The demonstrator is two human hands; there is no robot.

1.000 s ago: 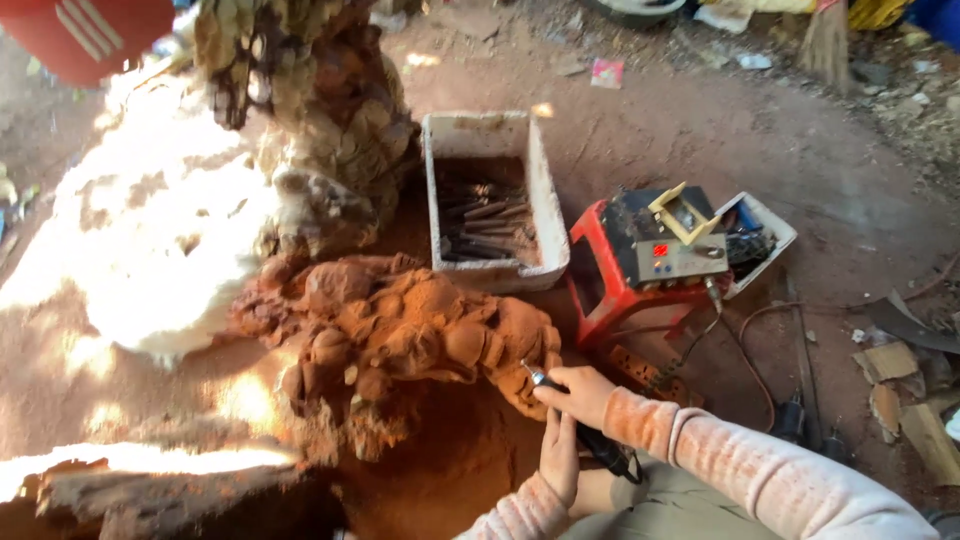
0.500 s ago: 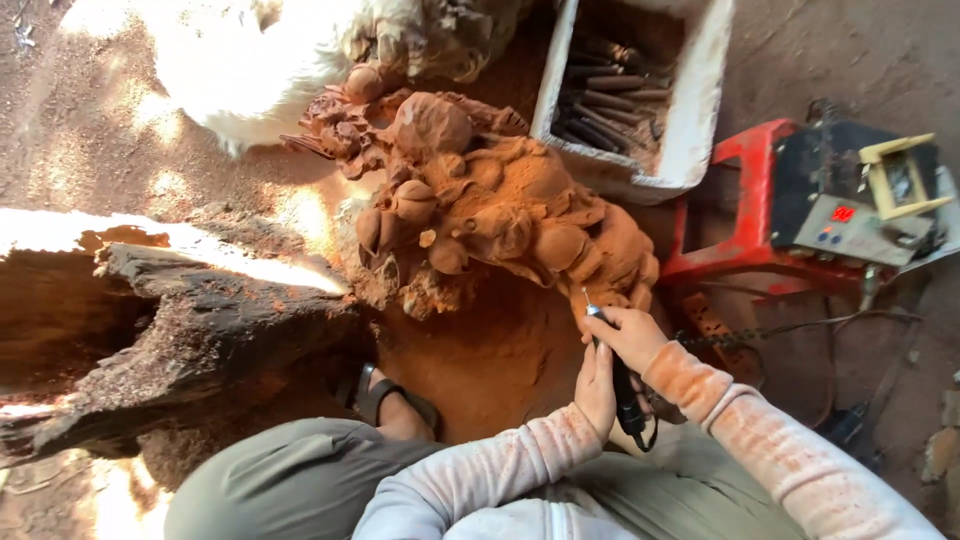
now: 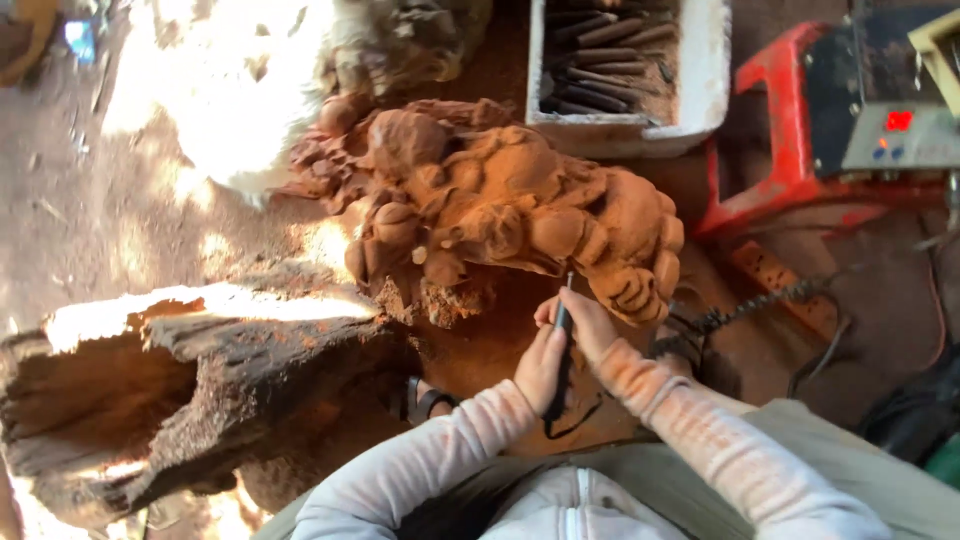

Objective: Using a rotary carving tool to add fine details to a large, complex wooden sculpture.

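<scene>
Head view, at the carving bench:

— Where did both hands sit?

— Right hand (image 3: pixel 590 325) and left hand (image 3: pixel 542 365) had their fingers wrapped together around a slim dark rotary tool (image 3: pixel 560 350), its tip touching the lower edge of the red-brown wood carving (image 3: pixel 520 215). A slip looked likely to gouge the rounded relief or nick a finger; the cord trailing at the lap could snag.

— And beyond?

— Dusty earth floor, a rough log (image 3: pixel 180 390) alongside, then a white tub of chisels (image 3: pixel 625 70) and a red machine (image 3: pixel 840 120) in patchy sunlight.
</scene>
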